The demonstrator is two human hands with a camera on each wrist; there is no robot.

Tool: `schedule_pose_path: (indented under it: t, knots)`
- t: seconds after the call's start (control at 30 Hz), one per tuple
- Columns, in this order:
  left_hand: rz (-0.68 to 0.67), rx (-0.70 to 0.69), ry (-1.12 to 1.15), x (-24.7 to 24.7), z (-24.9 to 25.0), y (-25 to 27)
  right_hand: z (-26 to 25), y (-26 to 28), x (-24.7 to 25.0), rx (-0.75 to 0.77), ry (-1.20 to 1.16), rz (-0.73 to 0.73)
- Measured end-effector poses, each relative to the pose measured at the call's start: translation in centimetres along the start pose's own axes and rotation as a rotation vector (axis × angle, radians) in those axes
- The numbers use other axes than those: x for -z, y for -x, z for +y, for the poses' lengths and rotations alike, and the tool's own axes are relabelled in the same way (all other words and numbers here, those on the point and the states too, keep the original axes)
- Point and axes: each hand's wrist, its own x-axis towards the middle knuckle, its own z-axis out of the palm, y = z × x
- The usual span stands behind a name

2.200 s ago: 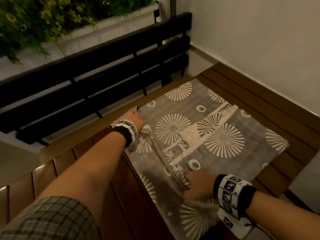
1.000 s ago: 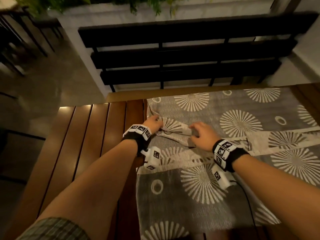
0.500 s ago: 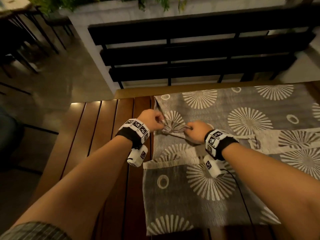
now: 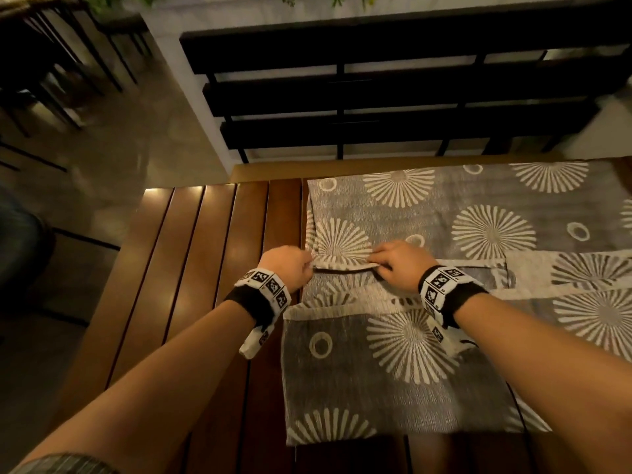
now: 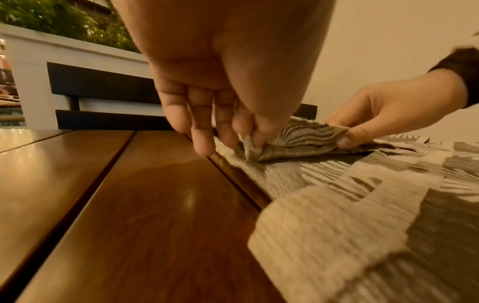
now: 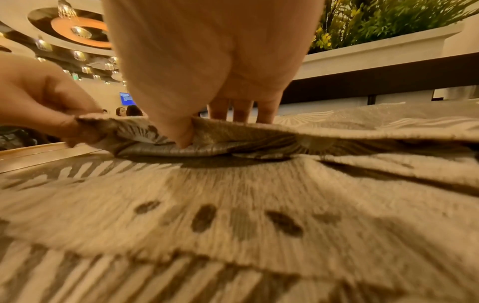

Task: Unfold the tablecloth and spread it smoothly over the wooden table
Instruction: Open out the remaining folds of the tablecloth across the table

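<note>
Wooden table (image 4: pixel 212 254), slatted: grey sunburst tablecloth (image 4: pixel 393 378) lying part-folded over its right portion. Left hand (image 4: pixel 285 266) and right hand (image 4: pixel 398 265) each pinch one raised fold at the cloth's left edge.

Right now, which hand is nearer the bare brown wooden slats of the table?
Left. The left hand pinches the grey sunburst-patterned tablecloth at its edge beside the bare slats; the right hand pinches farther in.
</note>
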Motion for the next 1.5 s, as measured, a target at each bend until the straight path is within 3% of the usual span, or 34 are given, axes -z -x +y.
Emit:
schedule_pose_path:
  t: [0.13, 0.23, 0.33, 0.4, 0.47, 0.57, 0.63, 0.7, 0.8, 0.83, 0.97, 1.1, 1.27, 1.33, 1.4, 1.5]
  knots:
    - [0.223, -0.011, 0.244, 0.0, 0.4, 0.0, -0.1, -0.1, -0.5, -0.039, -0.003, 0.118]
    - [0.383, 0.193, 0.601, 0.2, 1.2, -0.1, 0.2, -0.5, -0.4, -0.113, 0.016, 0.131]
    - [0.434, 0.396, 0.851, 0.1, 1.6, 0.2, 0.4, -0.5, -0.1, -0.173, -0.028, 0.203]
    - [0.427, 0.445, 0.893, -0.3, 1.4, 0.3, 0.8, -0.5, 0.3, -0.197, -0.046, 0.270]
    - [0.249, 0.379, 0.705, -0.7, 1.1, 0.6, 1.2, -0.3, 0.3, -0.203, -0.047, 0.270]
    - [-0.156, 0.208, 0.163, -1.5, 0.8, 1.2, 1.7, 0.2, -0.3, -0.157, -0.008, 0.080]
    - [-0.270, 0.186, 0.057, -1.2, 0.5, 1.1, 2.0, 0.7, -0.6, -0.137, 0.000, 0.000]
    - [-0.239, 0.149, 0.079, -0.4, 0.0, 0.5, 2.1, 1.1, -0.6, -0.111, 0.013, 0.018]
    - [0.028, -0.028, 0.220, 0.5, 0.8, -1.0, 1.8, 0.8, -0.8, -0.060, 0.087, 0.067]
    - [0.056, -0.074, 0.247, 0.4, 1.6, -1.6, 1.5, 0.7, -1.1, -0.053, 0.089, 0.054]
    - [-0.251, 0.012, 0.094, -3.6, 2.8, -3.1, 1.5, 1.0, -3.1, -0.193, 0.030, -0.157]
    - [-0.282, 0.032, -0.007, -5.6, 1.2, -3.5, 5.0, 3.3, -3.2, -0.389, 0.019, -0.194]
    - [-0.404, 0.068, -0.042, -3.4, 1.4, -4.4, 10.9, 7.0, -2.2, -0.642, -0.099, -0.216]
    - [-0.423, 0.116, -0.101, -2.1, 2.0, -4.9, 13.9, 8.5, -2.0, -0.653, -0.105, -0.185]
    - [-0.392, 0.097, -0.182, -0.6, 3.8, -5.3, 15.1, 10.0, -0.4, -0.568, -0.149, -0.116]
    - [-0.233, -0.019, -0.179, 1.1, 9.9, -6.6, 16.0, 11.9, 2.4, -0.430, -0.248, 0.141]
